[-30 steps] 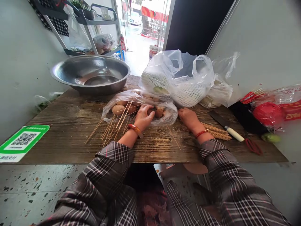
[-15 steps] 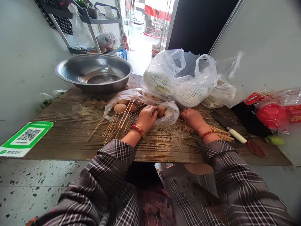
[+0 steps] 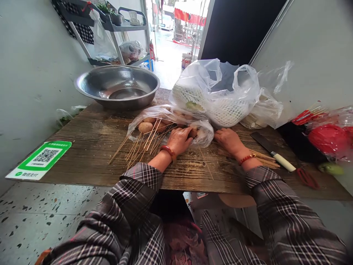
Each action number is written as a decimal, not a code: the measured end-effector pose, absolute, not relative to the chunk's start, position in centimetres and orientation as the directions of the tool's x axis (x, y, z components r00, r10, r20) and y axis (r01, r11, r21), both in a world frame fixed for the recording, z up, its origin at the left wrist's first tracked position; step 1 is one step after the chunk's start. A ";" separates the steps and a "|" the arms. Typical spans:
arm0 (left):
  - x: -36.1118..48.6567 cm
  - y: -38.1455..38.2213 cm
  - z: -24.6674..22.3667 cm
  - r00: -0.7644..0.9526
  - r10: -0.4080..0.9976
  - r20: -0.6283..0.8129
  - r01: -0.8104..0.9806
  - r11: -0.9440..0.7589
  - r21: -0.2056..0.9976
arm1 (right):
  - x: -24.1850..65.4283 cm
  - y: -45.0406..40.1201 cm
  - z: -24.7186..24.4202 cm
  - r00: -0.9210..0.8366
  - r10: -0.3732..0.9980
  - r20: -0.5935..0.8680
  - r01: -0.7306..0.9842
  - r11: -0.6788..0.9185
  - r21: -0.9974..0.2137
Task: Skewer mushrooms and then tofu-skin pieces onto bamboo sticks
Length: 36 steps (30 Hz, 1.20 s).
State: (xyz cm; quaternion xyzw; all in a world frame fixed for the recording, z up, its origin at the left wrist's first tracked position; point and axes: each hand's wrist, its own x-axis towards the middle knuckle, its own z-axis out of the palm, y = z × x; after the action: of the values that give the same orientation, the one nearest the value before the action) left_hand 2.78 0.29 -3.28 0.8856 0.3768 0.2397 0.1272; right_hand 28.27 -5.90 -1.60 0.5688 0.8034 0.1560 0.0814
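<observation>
Round tan potatoes (image 3: 145,127) lie in a clear plastic bag (image 3: 205,134) in the middle of the wooden table. Several thin wooden skewers (image 3: 135,149) stick out of the bag toward me. My left hand (image 3: 178,141) is at the bag's front edge, its fingers curled against a brown potato (image 3: 193,131). From that potato a single skewer (image 3: 204,159) slants toward the table's front edge. Farther right, my right hand (image 3: 229,142) rests low with bent fingertips together, over a bundle of loose skewers (image 3: 264,159); its fingertips' contents are hidden.
A large steel basin (image 3: 118,88) stands back left. White plastic bags (image 3: 231,99) with net-wrapped produce stand behind the potatoes. A cleaver (image 3: 273,151) and red-handled scissors (image 3: 307,178) lie right. A green QR-code card (image 3: 41,160) lies left; red packages (image 3: 328,140) sit far right.
The whole view has shifted slightly, so everything appears a little farther right. Both hands stay in nearly the same places, with the left hand still against the potato.
</observation>
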 end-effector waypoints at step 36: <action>2.6 0.6 -3.1 0.432 0.797 0.422 0.241 -0.553 0.797 | 32.7 -11.2 -0.3 -0.206 0.845 0.494 0.934 0.019 0.357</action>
State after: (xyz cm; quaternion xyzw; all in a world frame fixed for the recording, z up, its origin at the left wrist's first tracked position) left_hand 2.59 0.57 -3.09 0.7773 0.3339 0.4153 0.3345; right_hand 32.66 -11.22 -0.26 0.6263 0.7101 0.3139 -0.0709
